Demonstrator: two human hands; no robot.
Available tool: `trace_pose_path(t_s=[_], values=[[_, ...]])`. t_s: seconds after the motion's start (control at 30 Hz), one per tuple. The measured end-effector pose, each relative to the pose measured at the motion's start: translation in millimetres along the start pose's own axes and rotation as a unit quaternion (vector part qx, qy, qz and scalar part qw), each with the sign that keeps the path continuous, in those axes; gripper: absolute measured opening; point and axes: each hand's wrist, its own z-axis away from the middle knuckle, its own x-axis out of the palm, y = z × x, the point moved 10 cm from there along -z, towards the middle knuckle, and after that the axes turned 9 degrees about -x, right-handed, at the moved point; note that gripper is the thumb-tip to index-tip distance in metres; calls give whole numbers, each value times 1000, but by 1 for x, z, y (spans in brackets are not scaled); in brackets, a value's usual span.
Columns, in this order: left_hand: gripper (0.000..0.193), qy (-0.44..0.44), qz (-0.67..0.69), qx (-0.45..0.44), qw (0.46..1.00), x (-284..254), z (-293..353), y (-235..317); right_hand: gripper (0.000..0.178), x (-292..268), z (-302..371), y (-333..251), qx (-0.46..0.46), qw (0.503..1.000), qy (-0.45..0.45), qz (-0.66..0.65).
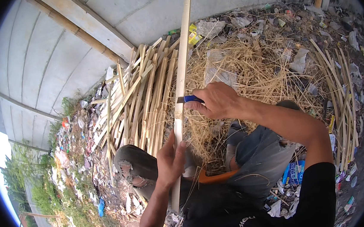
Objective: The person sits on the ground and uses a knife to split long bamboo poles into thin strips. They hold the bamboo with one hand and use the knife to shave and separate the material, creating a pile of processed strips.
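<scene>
A long, pale split-bamboo strip (182, 66) slants up from my lap toward the concrete wall. My left hand (171, 161) is closed round its lower part, the thumb along one face. My right hand (216, 100) grips a blue-handled knife (193, 98) higher up. The knife's dark blade lies across the strip, touching it. Just below the blade, a stretch of the strip looks lighter and smoother. The strip's lower end rests by my lap, between my bent knees.
A heap of split bamboo strips (148, 97) lies left of the work, against the wall (146, 6). Straw-like shavings (252, 70) cover the ground ahead. Thin strips (341, 99) lie at the right. Litter (76, 144) is scattered around, and an orange edge (216, 178) shows beneath me.
</scene>
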Motion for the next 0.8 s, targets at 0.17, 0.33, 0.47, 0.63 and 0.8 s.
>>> trace_pose_path(t_s=[0.17, 0.33, 0.47, 0.63, 0.8], values=[[60, 22, -121, -20, 992, 1, 11, -10, 66, -2, -3, 27, 23, 998, -44, 28], [63, 31, -109, 42, 993, 11, 8, -1, 66, -7, -8, 57, 11, 999, 17, 35], [62, 4, -116, 34, 993, 3, 9, -25, 67, -22, -15, 140, 148, 983, 107, 10], [60, -72, -134, 102, 983, -7, 67, -68, 79, -167, 143, 318, 468, 806, 358, 53], [60, -39, -88, 65, 993, -18, 49, -71, 59, -107, 114, 305, 380, 884, 268, -47]])
